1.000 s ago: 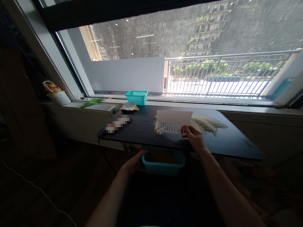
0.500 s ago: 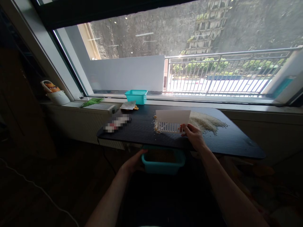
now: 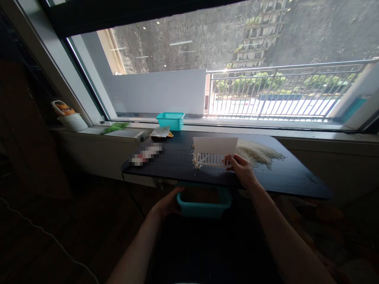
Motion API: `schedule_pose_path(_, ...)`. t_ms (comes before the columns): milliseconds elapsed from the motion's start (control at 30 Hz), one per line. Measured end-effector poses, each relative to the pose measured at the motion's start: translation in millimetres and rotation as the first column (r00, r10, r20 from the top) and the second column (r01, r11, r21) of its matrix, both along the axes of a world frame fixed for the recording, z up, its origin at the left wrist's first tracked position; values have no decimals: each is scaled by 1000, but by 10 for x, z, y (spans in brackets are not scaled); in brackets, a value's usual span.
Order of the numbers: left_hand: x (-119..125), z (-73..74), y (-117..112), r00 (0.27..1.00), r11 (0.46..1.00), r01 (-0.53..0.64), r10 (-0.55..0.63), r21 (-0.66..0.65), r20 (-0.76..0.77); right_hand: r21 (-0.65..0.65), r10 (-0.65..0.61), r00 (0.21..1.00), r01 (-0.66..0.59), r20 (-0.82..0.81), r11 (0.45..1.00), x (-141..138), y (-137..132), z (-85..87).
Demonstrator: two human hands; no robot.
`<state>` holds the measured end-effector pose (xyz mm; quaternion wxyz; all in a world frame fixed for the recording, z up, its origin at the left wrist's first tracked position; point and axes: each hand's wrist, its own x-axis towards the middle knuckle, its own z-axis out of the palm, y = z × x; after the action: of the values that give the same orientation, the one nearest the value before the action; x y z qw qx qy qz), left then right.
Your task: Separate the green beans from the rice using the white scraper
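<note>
My right hand point(image 3: 241, 167) grips the lower right corner of a white slotted plate point(image 3: 215, 145), fingers closed on it. The plate stands tilted on the dark tabletop, with a row of slots along its lower part. Pale and orange bits point(image 3: 197, 161) lie at its left edge and show through the slots. To its right spreads a heap of whitish grains point(image 3: 256, 152), rice-like. My left hand point(image 3: 170, 202) clasps the left side of a teal tub point(image 3: 204, 211), held just below the table's front edge. Brown granular stuff point(image 3: 201, 194) fills part of the tub.
On the black table point(image 3: 166, 171) a blurred-out item point(image 3: 147, 154) lies at left, and a silvery packet point(image 3: 160, 131) behind it. Another teal tub point(image 3: 171, 121) stands by the window. A radiator point(image 3: 103, 159) is left of the table; a cable point(image 3: 50, 234) crosses the floor.
The slotted plate in my right hand has shifted very slightly to the left, toward the bits at its left edge. My left hand and the tub look unmoved.
</note>
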<state>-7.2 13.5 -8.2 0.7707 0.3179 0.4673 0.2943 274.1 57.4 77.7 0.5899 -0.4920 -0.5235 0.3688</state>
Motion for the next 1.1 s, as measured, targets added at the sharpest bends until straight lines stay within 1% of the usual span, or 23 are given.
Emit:
schedule_pose_path(333, 6, 16, -10, 1000, 1000, 14, -14, 10, 10, 13, -9, 1000, 9, 27, 1000, 7, -42, -13)
schedule_pose_path(633, 0, 8, -6, 1000, 1000, 8, -8, 6, 11, 11, 17, 1000, -17, 7, 1000, -23, 3, 6)
schedule_pose_path(833, -1, 27, -12, 1000, 1000, 2, -2, -7, -10, 0, 27, 999, -27, -20, 1000, -66, 39, 18)
schedule_pose_path(1100, 5, 25, -9, 1000, 1000, 7, -7, -10, -10, 13, 26, 999, -26, -33, 1000, -47, 16, -1)
